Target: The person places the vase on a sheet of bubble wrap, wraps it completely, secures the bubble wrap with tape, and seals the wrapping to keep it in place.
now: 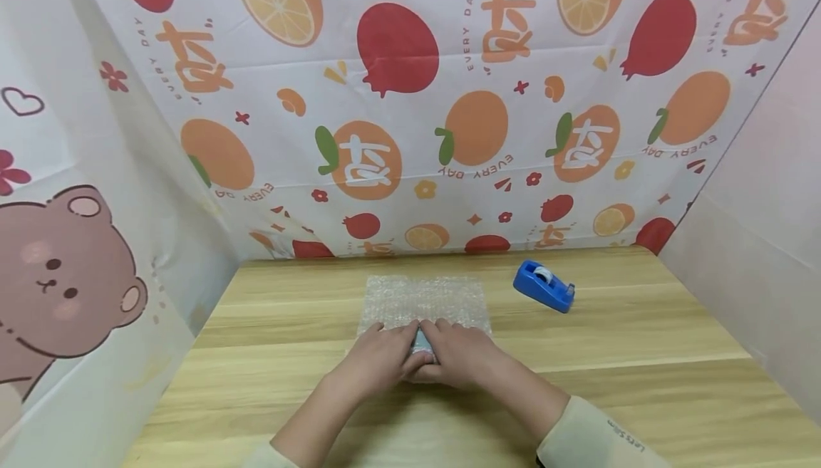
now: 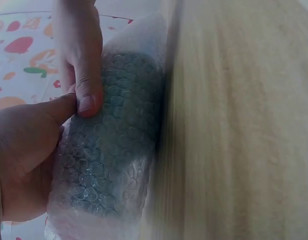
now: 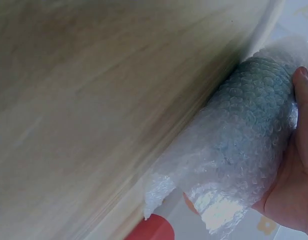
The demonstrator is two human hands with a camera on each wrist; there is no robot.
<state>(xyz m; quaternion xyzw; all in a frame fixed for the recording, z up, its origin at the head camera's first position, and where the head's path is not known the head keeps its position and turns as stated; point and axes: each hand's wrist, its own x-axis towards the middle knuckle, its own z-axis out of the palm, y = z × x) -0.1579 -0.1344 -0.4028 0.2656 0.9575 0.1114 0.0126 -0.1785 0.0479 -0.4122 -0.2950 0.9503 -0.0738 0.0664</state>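
Left of the tape dispenser (image 1: 544,287), left hand (image 1: 383,356) and right hand (image 1: 459,354) curl partway round the bubble-wrapped cylinder (image 2: 111,130); uneven push could skew it.

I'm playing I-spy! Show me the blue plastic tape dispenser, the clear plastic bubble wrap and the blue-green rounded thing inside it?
Blue plastic tape dispenser (image 1: 545,292): head view, middle body.
Clear plastic bubble wrap (image 1: 425,298): head view, flat part.
Blue-green rounded thing (image 2: 114,125): left wrist view, wrapped middle.
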